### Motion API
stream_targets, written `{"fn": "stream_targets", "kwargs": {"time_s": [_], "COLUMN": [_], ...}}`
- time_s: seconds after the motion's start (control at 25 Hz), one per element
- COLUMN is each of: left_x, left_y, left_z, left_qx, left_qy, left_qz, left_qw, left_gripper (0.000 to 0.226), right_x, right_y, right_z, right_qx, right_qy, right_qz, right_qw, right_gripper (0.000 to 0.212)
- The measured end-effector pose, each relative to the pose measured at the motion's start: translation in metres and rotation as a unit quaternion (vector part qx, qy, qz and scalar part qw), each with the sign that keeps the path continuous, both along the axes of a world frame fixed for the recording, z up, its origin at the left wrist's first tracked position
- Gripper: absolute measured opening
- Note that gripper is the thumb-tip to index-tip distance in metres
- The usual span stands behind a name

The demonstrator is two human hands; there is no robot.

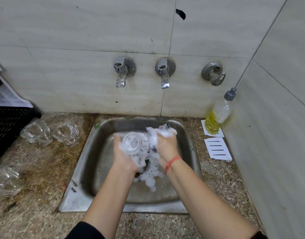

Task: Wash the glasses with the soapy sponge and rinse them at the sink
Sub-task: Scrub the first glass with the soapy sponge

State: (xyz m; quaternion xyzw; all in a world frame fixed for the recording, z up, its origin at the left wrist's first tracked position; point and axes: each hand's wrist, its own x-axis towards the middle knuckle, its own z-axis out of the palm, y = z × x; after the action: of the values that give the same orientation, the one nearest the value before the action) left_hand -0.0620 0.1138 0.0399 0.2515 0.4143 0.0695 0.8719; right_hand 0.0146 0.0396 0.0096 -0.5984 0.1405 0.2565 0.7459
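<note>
Fingers of the left hand (pixel 121 155) curled round a sudsy glass (pixel 133 144) lying sideways above the sink (pixel 74 192), right hand (pixel 166 145) gripping a foamy sponge (pixel 154 139) against it, other glasses (pixel 35 132) on the counter (pixel 44 169) at left, soap bottle (pixel 217 116) at right

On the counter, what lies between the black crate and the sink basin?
Two clear glasses sit there on the counter, the left glass by the crate, the right glass nearer the sink. Head view shows it.
</note>
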Motion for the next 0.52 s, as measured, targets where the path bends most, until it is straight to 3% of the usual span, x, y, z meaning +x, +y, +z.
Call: {"fn": "stream_targets", "kwargs": {"time_s": [0.08,0.12,0.2,0.28,0.4,0.48,0.52], "left_x": [-0.002,-0.003,-0.008,-0.009,-0.009,-0.007,-0.004], "left_y": [-0.004,-0.007,-0.01,0.0,0.015,0.02,0.02], "left_z": [-0.002,-0.002,-0.01,-0.024,-0.027,-0.025,-0.026], "left_qx": [0.074,0.132,0.208,0.147,0.025,-0.004,-0.012], "left_qy": [-0.05,-0.083,-0.109,-0.128,-0.149,-0.103,-0.083], "left_qz": [0.017,0.018,0.006,-0.018,0.008,0.045,0.054], "left_qw": [0.996,0.988,0.972,0.981,0.989,0.994,0.995], "left_gripper": [0.058,0.055,0.072,0.087,0.095,0.073,0.065], "right_x": [0.002,0.003,0.003,-0.001,0.003,0.005,0.001], "right_y": [0.0,0.0,-0.003,-0.009,-0.015,-0.02,-0.023], "right_z": [-0.003,0.002,0.013,0.027,0.038,0.042,0.045], "right_qx": [0.067,0.077,0.11,0.101,0.076,0.055,0.005], "right_qy": [0.085,0.111,0.108,0.083,0.063,0.047,-0.026], "right_qz": [-0.057,-0.066,-0.003,0.049,0.088,0.114,0.138], "right_qw": [0.992,0.989,0.988,0.99,0.991,0.991,0.99], "right_gripper": [0.013,0.023,0.01,0.024,0.009,0.028,0.024]}}
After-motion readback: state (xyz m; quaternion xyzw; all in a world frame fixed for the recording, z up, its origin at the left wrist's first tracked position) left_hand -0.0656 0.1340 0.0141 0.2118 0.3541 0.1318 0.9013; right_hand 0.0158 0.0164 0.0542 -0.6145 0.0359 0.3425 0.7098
